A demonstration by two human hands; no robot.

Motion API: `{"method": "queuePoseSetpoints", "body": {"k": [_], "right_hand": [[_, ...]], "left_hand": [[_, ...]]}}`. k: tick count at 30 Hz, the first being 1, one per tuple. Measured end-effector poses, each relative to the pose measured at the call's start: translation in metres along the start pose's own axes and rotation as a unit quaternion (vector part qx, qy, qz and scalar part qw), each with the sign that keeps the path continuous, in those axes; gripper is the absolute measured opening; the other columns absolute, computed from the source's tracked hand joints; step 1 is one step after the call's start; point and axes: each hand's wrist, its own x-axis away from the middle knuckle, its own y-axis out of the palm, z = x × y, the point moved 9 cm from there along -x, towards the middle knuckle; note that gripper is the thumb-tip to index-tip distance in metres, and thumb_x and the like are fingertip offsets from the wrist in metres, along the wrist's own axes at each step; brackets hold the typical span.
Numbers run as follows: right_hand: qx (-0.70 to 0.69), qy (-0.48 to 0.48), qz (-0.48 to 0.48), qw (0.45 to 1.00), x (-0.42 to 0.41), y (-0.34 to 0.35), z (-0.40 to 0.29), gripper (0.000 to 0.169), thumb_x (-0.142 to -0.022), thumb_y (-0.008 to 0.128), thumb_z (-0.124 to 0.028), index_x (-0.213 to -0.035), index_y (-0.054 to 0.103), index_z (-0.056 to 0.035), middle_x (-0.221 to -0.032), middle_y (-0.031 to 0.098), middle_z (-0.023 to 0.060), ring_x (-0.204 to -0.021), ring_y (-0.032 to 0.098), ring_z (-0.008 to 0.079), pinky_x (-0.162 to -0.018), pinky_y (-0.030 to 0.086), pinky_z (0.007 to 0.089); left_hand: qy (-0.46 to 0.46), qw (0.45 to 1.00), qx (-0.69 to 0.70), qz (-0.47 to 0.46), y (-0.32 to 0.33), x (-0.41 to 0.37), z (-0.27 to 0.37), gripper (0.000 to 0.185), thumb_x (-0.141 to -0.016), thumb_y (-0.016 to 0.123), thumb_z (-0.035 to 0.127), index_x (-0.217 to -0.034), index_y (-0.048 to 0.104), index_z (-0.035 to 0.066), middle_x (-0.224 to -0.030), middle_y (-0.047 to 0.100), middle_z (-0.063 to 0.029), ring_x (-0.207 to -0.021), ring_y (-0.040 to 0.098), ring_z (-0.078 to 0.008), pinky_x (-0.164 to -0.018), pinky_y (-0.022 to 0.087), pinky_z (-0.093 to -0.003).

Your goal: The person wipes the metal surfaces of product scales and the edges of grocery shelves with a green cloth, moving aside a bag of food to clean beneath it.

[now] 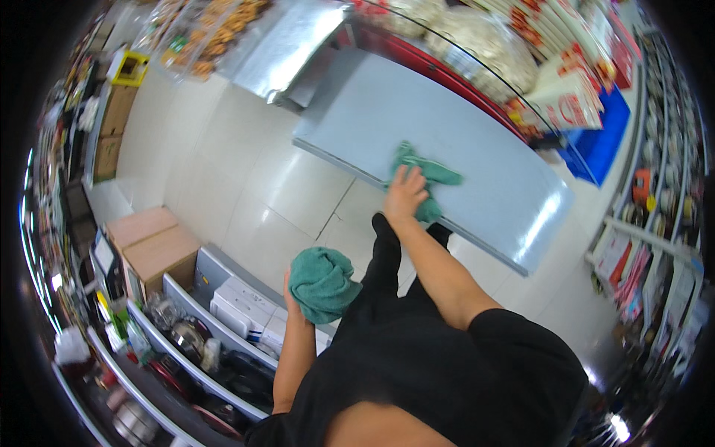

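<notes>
My left hand (290,293) grips a bundled green cloth (324,285) from its left side, above the floor and beside the shelves. Part of the hand is hidden behind the bundle. On the right, my right hand (406,193) holds a second crumpled green cloth (441,172) against a flat grey panel (363,106), fingers spread over it. This cloth fans out past my fingertips, and one end lies close to the panel's front edge. The panel stands low in front of my legs.
A metal-topped stand (285,44) adjoins the panel's far left end. Behind the panel, bagged goods (480,50) fill a red-edged display, with a blue bin (600,139) at its right end. Shelves of kitchenware (190,341) and a cardboard box (151,243) are at my left.
</notes>
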Motion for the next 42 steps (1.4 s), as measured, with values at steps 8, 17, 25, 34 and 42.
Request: {"method": "queuePoseSetpoints", "body": {"k": [8, 17, 25, 34, 42], "right_hand": [[-0.211, -0.399, -0.468, 0.760, 0.013, 0.021, -0.276, 0.058, -0.078, 0.055, -0.002, -0.135, 0.045, -0.0064, -0.133, 0.048, 0.0145, -0.119, 0.046, 0.0255, -0.093, 0.040, 0.0423], [-0.492, -0.190, -0.580, 0.621, 0.017, -0.059, -0.238, 0.056, -0.078, 0.052, 0.000, -0.134, 0.047, -0.0059, -0.123, 0.055, 0.0096, -0.110, 0.054, 0.0199, -0.095, 0.044, 0.0318], [-0.570, -0.257, -0.160, 0.764, -0.215, -0.218, -0.232, 0.053, -0.079, 0.054, -0.004, -0.131, 0.048, -0.0017, -0.125, 0.055, 0.0159, -0.114, 0.053, 0.0220, -0.096, 0.042, 0.0307], [0.012, -0.119, -0.019, 0.993, -0.339, -0.137, -0.312, 0.071, -0.090, 0.051, -0.039, -0.145, 0.027, -0.0014, -0.144, 0.025, 0.0353, -0.134, 0.020, 0.0488, -0.104, 0.023, 0.0586], [0.054, -0.208, 0.035, 0.976, -0.445, -0.141, -0.431, 0.061, -0.091, 0.038, -0.026, -0.143, 0.030, 0.0032, -0.144, 0.027, 0.0339, -0.126, 0.032, 0.0421, -0.099, 0.027, 0.0525]], "left_hand": [[0.109, 0.992, 0.051, 0.024, -0.066, 0.063, 0.032, 0.056, -0.094, 0.033, 0.045, -0.119, 0.055, -0.001, -0.116, 0.060, -0.0201, -0.104, 0.059, -0.0386, -0.094, 0.047, -0.0525], [0.161, 0.978, 0.125, -0.043, -0.058, 0.070, 0.094, 0.054, -0.095, 0.030, 0.042, -0.116, 0.057, 0.000, -0.112, 0.062, -0.0178, -0.102, 0.061, -0.0346, -0.091, 0.049, -0.0487], [0.167, 0.969, 0.161, -0.089, -0.021, 0.019, 0.156, 0.056, -0.095, 0.030, 0.045, -0.118, 0.056, 0.001, -0.115, 0.061, -0.0169, -0.104, 0.060, -0.0353, -0.093, 0.048, -0.0491], [0.155, 0.982, 0.110, -0.016, 0.008, -0.051, 0.244, 0.056, -0.095, 0.031, 0.043, -0.117, 0.055, -0.002, -0.114, 0.061, -0.0206, -0.103, 0.060, -0.0359, -0.093, 0.048, -0.0486], [0.156, 0.977, 0.128, 0.065, 0.008, -0.090, 0.282, 0.055, -0.095, 0.031, 0.042, -0.116, 0.057, -0.002, -0.113, 0.062, -0.0202, -0.103, 0.060, -0.0360, -0.093, 0.048, -0.0483]]}}
